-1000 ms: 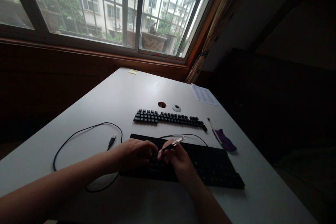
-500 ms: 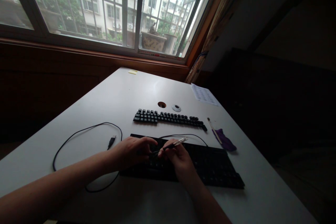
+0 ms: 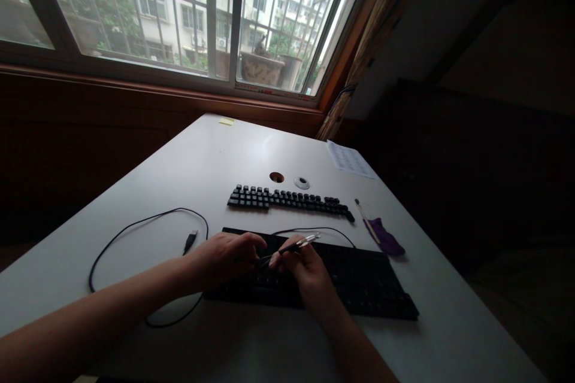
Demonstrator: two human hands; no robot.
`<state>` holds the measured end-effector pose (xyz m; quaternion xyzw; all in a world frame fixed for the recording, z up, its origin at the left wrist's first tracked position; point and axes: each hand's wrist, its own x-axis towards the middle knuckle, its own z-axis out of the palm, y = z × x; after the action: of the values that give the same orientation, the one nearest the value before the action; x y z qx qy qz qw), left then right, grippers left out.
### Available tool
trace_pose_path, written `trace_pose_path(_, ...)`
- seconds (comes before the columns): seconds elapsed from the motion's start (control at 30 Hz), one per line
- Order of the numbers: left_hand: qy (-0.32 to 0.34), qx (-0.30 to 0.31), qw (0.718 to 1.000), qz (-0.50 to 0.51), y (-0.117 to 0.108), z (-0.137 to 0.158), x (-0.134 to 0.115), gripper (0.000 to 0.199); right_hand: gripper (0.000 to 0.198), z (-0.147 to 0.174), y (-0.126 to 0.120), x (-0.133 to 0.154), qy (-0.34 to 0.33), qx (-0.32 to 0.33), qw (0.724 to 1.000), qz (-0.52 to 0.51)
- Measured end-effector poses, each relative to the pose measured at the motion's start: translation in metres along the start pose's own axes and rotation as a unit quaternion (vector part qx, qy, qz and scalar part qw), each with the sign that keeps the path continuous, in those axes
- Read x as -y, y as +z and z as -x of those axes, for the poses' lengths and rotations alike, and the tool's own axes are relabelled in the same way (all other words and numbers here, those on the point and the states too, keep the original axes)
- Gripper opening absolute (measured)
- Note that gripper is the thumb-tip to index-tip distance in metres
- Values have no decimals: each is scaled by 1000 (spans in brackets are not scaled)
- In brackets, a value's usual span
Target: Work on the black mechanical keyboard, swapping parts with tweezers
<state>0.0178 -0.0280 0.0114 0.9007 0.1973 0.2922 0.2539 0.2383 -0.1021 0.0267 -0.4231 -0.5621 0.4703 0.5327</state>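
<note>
A black keyboard point(image 3: 363, 278) lies on the white table, its surface dark and partly hidden under my hands. My right hand point(image 3: 305, 266) is closed around a keycap puller point(image 3: 296, 245) with a slim handle and thin wire ends, which point left and down over the keyboard. Close by, my left hand point(image 3: 229, 257) is over the keyboard's left part, index finger bent and thumb curled near the wire ends. Whatever is between its fingertips is too small and dark to make out. Behind the keyboard, loose black keycaps point(image 3: 291, 200) stand in rows.
A black USB cable point(image 3: 130, 224) loops on the left, its plug point(image 3: 190, 242) beside my left forearm. To the right lie a brush point(image 3: 367, 221) and a purple cloth point(image 3: 387, 238). Farther back are a round grey cover point(image 3: 302, 183), a table hole point(image 3: 277, 178) and a printed sheet point(image 3: 350, 160).
Both hands have stayed almost in place over the keyboard. The puller's wire ends have shifted slightly beside my left fingertips. The other things lie as before.
</note>
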Motion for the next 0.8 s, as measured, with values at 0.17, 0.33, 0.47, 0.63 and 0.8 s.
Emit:
trace_pose_path(0.17,-23,0,1000,13,-1,-1,-2,44,14,0,-1,-1,-20,2,1000,7)
trace_pose_path(0.33,-24,-4,999,24,0,-1,-3,45,11,1,0,-1,-19,-3,1000,-5)
trace_pose_path(0.47,-8,-6,1000,22,-1,0,-2,43,12,0,1,-1,-10,-3,1000,-23)
trace_pose_path(0.63,-15,-15,999,31,1,0,-1,40,9,2,2,-2,-41,-5,999,-7)
trace_pose_path(0.8,-39,-6,998,49,0,0,-2,41,8,3,0,-5,-98,-31,994,39)
